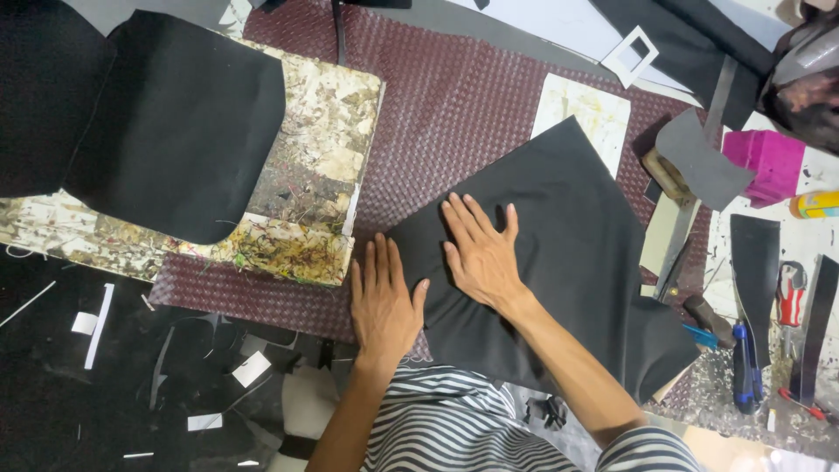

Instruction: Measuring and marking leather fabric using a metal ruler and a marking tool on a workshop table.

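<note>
With both hands flat and open, gripping nothing, press the left hand (383,301) and right hand (480,253) evenly on the black fabric sheet (568,236) at centre frame.

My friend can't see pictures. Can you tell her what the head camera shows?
Two bare hands press flat on a black sheet lying on a maroon woven mat: the left hand at its edge, the right hand on top. Another black piece covers a paint-stained board.

A yellow tube-like package (817,204) lies at the right edge, beside a magenta box (769,163)
</note>
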